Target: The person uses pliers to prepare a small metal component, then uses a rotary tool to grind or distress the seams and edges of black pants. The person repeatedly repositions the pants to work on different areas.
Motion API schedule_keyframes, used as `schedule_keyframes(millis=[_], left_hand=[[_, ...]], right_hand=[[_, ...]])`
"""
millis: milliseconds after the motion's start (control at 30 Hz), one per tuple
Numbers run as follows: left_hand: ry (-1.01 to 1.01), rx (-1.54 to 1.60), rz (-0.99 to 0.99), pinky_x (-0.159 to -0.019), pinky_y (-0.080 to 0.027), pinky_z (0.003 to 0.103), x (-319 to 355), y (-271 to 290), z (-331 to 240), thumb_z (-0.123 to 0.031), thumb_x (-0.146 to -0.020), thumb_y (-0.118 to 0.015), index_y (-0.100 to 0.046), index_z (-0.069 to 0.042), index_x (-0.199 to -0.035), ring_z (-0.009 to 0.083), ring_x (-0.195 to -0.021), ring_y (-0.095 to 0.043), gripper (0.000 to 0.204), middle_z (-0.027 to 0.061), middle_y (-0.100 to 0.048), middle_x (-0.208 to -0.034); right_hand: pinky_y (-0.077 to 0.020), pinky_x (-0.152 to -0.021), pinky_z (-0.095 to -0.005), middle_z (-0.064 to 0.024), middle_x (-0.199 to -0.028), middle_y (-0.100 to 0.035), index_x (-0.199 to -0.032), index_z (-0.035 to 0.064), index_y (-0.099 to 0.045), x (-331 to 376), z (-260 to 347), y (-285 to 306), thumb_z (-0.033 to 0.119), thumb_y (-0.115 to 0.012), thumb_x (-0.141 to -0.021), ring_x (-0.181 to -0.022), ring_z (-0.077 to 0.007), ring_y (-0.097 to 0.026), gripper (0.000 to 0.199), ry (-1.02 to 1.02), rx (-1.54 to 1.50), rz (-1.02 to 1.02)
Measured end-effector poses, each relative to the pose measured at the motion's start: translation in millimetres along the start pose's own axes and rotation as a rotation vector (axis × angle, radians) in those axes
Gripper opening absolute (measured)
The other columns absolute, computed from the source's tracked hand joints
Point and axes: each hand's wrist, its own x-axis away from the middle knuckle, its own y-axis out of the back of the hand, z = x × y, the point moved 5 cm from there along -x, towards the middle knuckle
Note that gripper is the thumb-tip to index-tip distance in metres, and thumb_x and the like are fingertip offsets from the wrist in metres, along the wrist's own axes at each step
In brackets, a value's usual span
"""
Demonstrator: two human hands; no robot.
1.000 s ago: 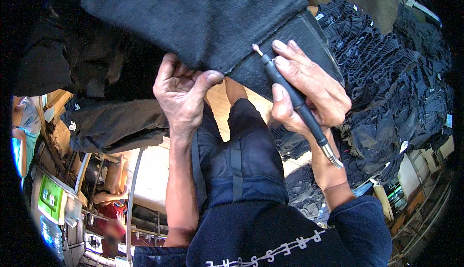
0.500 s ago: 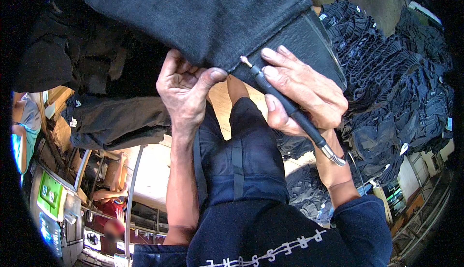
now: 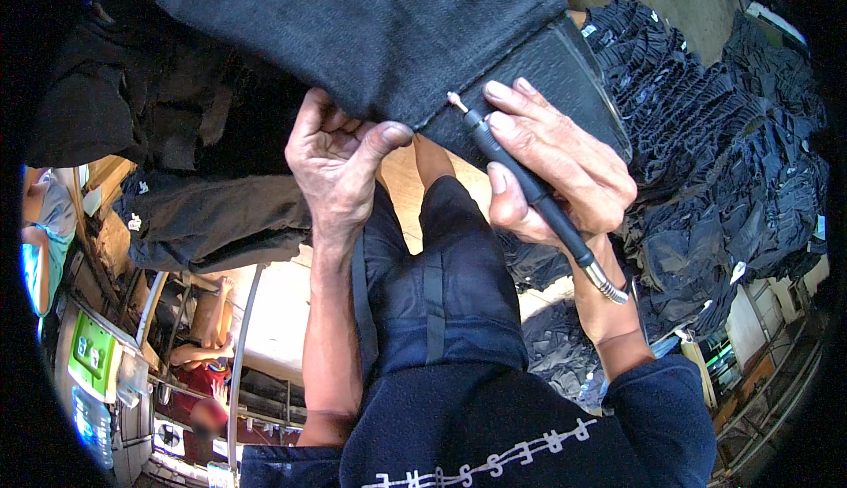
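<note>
Dark denim cloth (image 3: 379, 29), the leg end of a garment, is drawn over a flat black board (image 3: 556, 78). At the lower corner of its hem my left hand (image 3: 340, 157) pinches the fabric between thumb and curled fingers. My right hand (image 3: 560, 166) is closed around a black rotary grinding pen (image 3: 529, 183), held slantwise. The pen's small pinkish tip (image 3: 454, 99) is at the hem seam, up and to the right of my left thumb. A ribbed metal cable end (image 3: 604, 285) leaves the pen's back by my right wrist.
Large piles of dark garments (image 3: 688, 126) lie to the right. More dark cloth (image 3: 212, 219) hangs at the left. Beyond it are a metal pole (image 3: 244, 347), a green tray (image 3: 93, 356), and two other people, one in a red top (image 3: 190, 400).
The pen tip has moved slightly up and to the right along the hem seam, with my right hand. My left hand stays in nearly the same place.
</note>
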Motion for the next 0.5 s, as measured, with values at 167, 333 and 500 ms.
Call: schedule_keyframes(millis=[167, 333, 500], left_hand=[[-0.002, 0.022, -0.008, -0.089, -0.066, 0.030, -0.5, -1.1, -0.4, 0.006, -0.089, -0.086, -0.056, 0.008, -0.137, 0.0193, -0.100, -0.076, 0.057, 0.0165, -0.073, -0.114], [-0.006, 0.018, -0.007, -0.090, -0.065, 0.029, -1.0, 0.4, 1.0, 0.008, -0.088, -0.086, -0.056, 0.008, -0.135, 0.0189, -0.100, -0.075, 0.056, 0.0156, -0.072, -0.114], [-0.010, 0.033, 0.014, -0.090, -0.065, 0.030, -0.6, 2.5, 2.8, 0.007, -0.088, -0.086, -0.056, 0.008, -0.136, 0.0191, -0.101, -0.075, 0.057, 0.0156, -0.072, -0.114]], right_hand=[[-0.0629, -0.101, -0.0550, -0.0270, -0.102, -0.080, -0.111, -0.0098, -0.079, 0.2, -0.8, 2.9, 0.004, -0.074, -0.084, -0.106, -0.0410, -0.080, 0.031, -0.015, 0.039, -0.019], [-0.0606, -0.104, -0.0564, -0.0327, -0.107, -0.079, -0.114, -0.0123, -0.077, 2.0, -4.3, 5.6, 0.002, -0.072, -0.086, -0.109, -0.0424, -0.079, 0.032, -0.030, 0.075, -0.110], [-0.0585, -0.107, -0.0563, -0.0334, -0.112, -0.078, -0.116, -0.0133, -0.076, 3.4, -5.6, 8.0, 0.001, -0.072, -0.089, -0.114, -0.0422, -0.078, 0.030, -0.091, 0.145, -0.147]])
